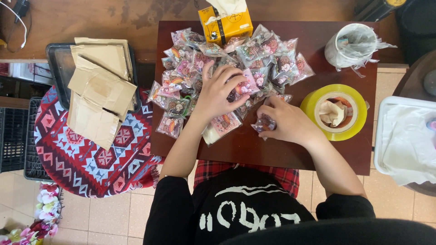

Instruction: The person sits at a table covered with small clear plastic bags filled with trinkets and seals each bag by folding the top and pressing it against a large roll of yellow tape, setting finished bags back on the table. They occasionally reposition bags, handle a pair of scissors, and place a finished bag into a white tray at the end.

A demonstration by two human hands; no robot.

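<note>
A heap of small clear packets with pink and brown cartoon prints (227,63) covers the far half of a dark wooden table (254,145). My left hand (220,90) lies spread on the heap, fingers apart, pressing on a pink packet (247,86). My right hand (286,120) rests on the table just right of it, its fingers closed on a small dark packet (265,123). A larger packet (222,127) lies under my left wrist.
A yellow tissue box (225,25) stands at the table's far edge. A wide yellow tape roll (336,112) with paper inside and a bag-lined white cup (352,45) sit at right. Flattened cardboard pieces (100,86) lie on a red patterned cloth (81,154) at left.
</note>
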